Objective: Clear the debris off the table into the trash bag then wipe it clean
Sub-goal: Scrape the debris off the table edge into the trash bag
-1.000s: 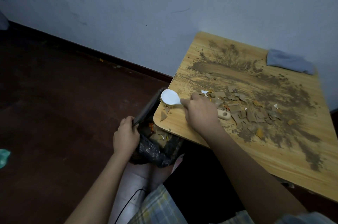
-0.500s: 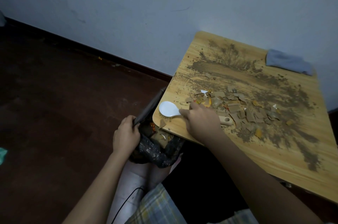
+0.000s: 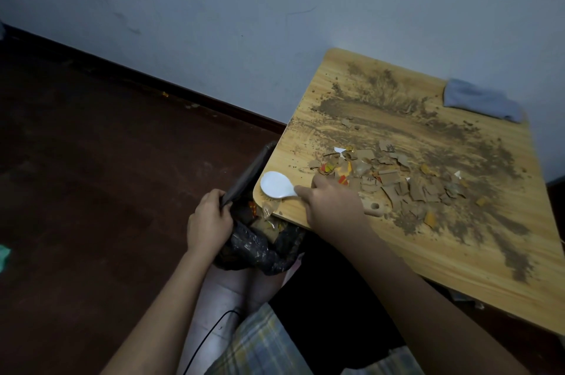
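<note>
A: Where's the debris (image 3: pixel 394 182)?
B: Heaped mid-worktop (image 3: pixel 443 255), cardboard scraps and brown dirt, just beyond the right hand (image 3: pixel 333 206), toward the far edge.
A: And that grip?
B: Clamped on a white scoop (image 3: pixel 276 185) lying at the near-left corner, right above the trash bag (image 3: pixel 260 249).
A: The other grip?
B: The left hand (image 3: pixel 209 218) clutches the bag's rim below that corner. A grey cloth (image 3: pixel 481 101) lies at the far edge.
</note>
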Motion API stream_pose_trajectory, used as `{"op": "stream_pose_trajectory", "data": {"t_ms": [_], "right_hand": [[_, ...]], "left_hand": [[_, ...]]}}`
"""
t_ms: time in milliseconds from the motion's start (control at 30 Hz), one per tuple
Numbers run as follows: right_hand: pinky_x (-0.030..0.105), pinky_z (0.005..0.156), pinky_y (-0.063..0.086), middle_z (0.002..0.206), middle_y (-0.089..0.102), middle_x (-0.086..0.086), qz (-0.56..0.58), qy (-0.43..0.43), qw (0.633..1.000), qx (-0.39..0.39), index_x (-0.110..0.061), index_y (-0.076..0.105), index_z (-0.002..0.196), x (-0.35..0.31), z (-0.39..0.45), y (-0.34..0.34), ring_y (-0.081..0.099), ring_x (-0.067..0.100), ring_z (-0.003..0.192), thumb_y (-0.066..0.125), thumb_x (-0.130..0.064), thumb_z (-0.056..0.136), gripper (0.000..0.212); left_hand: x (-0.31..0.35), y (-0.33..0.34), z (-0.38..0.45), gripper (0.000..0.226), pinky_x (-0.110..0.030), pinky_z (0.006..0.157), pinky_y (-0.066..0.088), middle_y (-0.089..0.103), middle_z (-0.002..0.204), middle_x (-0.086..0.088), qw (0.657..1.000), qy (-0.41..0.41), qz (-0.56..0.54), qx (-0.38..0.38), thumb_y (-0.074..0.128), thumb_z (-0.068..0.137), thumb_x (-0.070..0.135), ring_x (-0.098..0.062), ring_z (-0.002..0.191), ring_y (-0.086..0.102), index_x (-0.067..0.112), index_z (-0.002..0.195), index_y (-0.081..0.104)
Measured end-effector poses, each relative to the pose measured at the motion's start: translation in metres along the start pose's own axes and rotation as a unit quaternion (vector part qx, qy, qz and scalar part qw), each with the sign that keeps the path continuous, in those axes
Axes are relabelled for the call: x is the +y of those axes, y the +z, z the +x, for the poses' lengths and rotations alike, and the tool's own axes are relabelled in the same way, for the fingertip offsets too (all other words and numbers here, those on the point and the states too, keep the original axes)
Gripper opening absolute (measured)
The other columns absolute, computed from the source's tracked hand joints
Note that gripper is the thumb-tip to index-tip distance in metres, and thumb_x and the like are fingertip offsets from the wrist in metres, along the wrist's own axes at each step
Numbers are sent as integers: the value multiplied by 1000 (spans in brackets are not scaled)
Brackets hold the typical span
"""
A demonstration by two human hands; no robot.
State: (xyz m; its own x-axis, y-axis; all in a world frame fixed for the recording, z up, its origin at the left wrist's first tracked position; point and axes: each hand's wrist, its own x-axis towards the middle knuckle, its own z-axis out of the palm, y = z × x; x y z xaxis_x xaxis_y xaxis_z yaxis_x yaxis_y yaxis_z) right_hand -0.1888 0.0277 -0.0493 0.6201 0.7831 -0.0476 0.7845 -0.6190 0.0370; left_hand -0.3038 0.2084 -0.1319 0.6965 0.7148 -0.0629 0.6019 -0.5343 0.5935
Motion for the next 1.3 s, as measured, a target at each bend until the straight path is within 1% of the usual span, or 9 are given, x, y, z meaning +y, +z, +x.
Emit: {"op": "stream_pose_trajectory", "data": {"t_ms": [333,467,667,833,933,1033,1100,1200,1300], "right_hand": [[30,55,24,96,50,6,1,-15,1000,-3,-26,52,133,-2,-18,7,43,23,72,40,-19,99,37],[30,57,27,95,50,6,11,-19,1000,-3,-26,53,133,-5,-23,9,42,24,72,41,-18,98,37],[29,58,30,97,52,5,11,-29,999,5,-27,52,134,-2,-29,4,51,24,79,42,-20,98,38],[25,60,32,106,55,2,17,59,998,27,-34,55,130,25,-13,-6,57,21,89,42,-25,100,34],[27,60,32,104,54,5,-5,128,991,22,-30,59,123,44,-3,-12,59,26,92,45,-20,97,31],[29,59,34,99,52,7,14,212,977,23,-24,63,116,64,8,-16,56,28,85,48,-16,96,26],[30,61,35,105,53,10,10,254,967,16,-21,65,112,75,14,-17,57,31,89,49,-16,96,23],[31,64,36,107,54,11,10,260,965,-9,-18,65,111,80,17,-15,57,31,95,50,-18,95,22],[29,62,36,105,54,9,-5,213,977,-20,-21,64,112,69,12,-7,59,29,90,47,-18,96,24]], "left_hand": [[0,1,-1,8,-41,74,39,61,104,-5,1000,-4,-1,0,55,91,17,-35,97,58,16,98,56],[0,1,-1,7,-39,72,37,61,105,-5,1000,-6,-1,-4,54,91,17,-34,97,58,16,98,56],[1,2,-3,9,-38,71,36,61,105,-5,1000,-5,3,-8,54,91,16,-34,98,58,15,100,56],[4,0,-4,10,-42,75,41,60,106,-7,1000,-6,9,-14,53,92,16,-37,97,57,14,102,55],[6,-2,-5,10,-44,76,43,59,107,-9,1000,-7,9,-17,52,93,15,-38,96,58,12,103,54],[8,-1,-7,11,-44,77,42,58,108,-10,1000,-12,8,-19,51,93,14,-38,97,57,11,104,53],[9,-1,-6,12,-43,78,40,58,109,-10,1000,-17,6,-20,51,93,14,-37,99,57,11,105,53],[10,-1,-7,11,-43,78,40,58,108,-10,1000,-21,3,-23,51,93,14,-36,99,56,11,104,53],[10,0,-7,10,-43,77,40,59,108,-10,1000,-18,2,-23,51,93,13,-37,99,57,11,103,53]]}}
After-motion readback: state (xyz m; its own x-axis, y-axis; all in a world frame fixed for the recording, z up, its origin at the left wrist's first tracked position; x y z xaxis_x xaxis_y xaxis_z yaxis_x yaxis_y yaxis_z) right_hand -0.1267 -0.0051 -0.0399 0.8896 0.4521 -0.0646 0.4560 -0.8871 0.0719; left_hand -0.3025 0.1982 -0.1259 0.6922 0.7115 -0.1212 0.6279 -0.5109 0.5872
